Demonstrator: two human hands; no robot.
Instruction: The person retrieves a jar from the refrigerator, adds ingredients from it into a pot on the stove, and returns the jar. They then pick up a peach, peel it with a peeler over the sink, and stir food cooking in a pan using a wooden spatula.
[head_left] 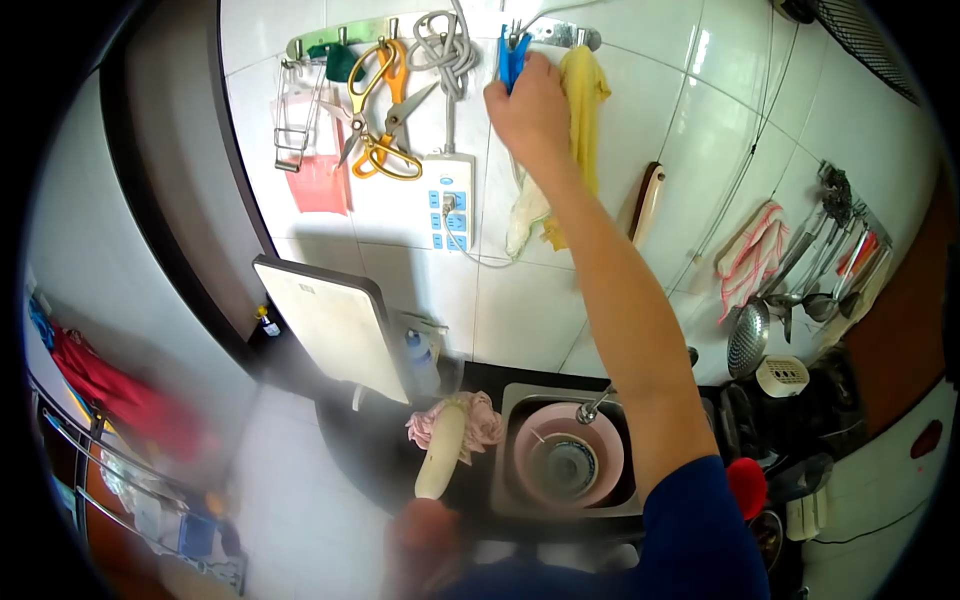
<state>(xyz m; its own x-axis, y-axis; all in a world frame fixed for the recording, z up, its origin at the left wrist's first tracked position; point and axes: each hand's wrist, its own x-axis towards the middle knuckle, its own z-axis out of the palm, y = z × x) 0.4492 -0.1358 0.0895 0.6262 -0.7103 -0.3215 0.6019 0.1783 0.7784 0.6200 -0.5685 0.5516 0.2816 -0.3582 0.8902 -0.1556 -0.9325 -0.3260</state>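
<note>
While your right hand (pixel 528 105) is up at the wall rack (pixel 560 35), its fingers are closed around the blue tool (pixel 513 58) that hangs there, just left of the yellow cloth (pixel 585 85). The tool hangs upright: its long axis runs vertically, top end at the hook, lower end hidden inside your grip. Which end is the working end cannot be told from this view.

To free it well, judge as follows: lift straight along that vertical axis until the top clears the hook, then draw it away from the tiles. Do not pull sideways; the cloth touches your knuckles on the right, and the grey cord (pixel 447 50) hangs near on the left. Keep the grip firm but low on the handle so the hook end stays visible.

Your left hand (pixel 425 535) is low in the frame and blurred. It appears to grasp the lower end of a pale long vegetable (pixel 441 452), but the finger state cannot be told for certain. The vegetable's long axis runs nearly upright in the picture, tilted slightly right, its far end pointing toward the wall and resting against a pink cloth (pixel 480 420) on the dark tabletop (pixel 370 440).

Just right of it lies the sink (pixel 510 400), holding a pink basin (pixel 600 440). Orange scissors (pixel 380 110) and a power strip (pixel 450 200) hang left of the rack.
</note>
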